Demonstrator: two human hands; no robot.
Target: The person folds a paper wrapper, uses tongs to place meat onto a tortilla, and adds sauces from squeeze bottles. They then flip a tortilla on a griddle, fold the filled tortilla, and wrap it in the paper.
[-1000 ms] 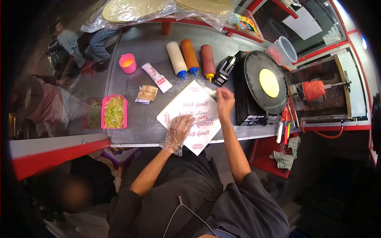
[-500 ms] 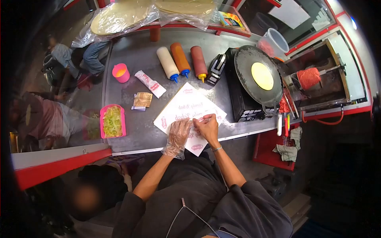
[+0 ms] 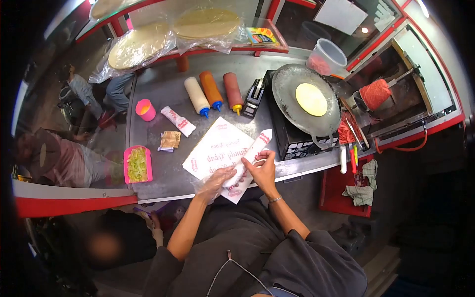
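A paper-wrapped roll lies diagonally between my hands, above a stack of printed wrapping papers on the metal counter. My left hand, in a clear plastic glove, is closed round the lower end of the roll. Bare, with a bracelet at the wrist, my right hand grips the roll's right side with bent fingers. Another wrapped roll lies beyond the papers at the left, near some banknotes.
Three sauce bottles and a tape dispenser lie behind the papers. A flatbread rests on a round griddle. Knives jut over the right edge. A pink lettuce tub and pink cup stand left.
The roll now shows between my hands, pointing up and right; earlier my hands were close together over the papers. The camera view has shifted slightly.
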